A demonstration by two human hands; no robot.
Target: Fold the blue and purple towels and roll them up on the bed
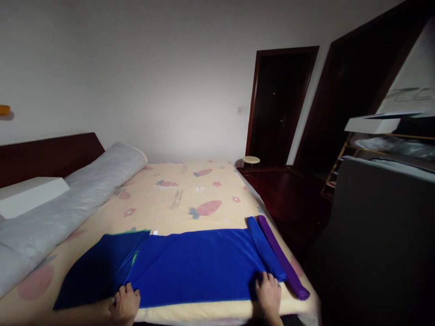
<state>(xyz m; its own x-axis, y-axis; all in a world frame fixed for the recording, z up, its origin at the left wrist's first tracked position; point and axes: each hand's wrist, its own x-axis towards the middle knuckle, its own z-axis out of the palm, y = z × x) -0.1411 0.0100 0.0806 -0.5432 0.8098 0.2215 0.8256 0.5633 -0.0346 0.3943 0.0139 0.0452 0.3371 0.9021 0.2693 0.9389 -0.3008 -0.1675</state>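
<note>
A bright blue towel [200, 267] lies spread across the near part of the bed. Its right end forms a roll [265, 249], and beside that is a separate purple rolled towel [283, 258]. Under or against its left end lies a darker blue cloth [102, 262] with a green edge. My left hand [125, 303] is closed with curled fingers at the towel's near left corner. At the near right, my right hand [269, 292] has its fingers bent onto the towel by the lower end of the blue roll. The fingertips of both hands are partly hidden.
The bed [210, 181] has a yellow sheet with carrot prints. A grey rolled mat [102, 181] and a white box [34, 192] lie along its left side. A dark panel [380, 235] stands at right, near a shelf [374, 127]. A round stool [250, 160] stands beyond.
</note>
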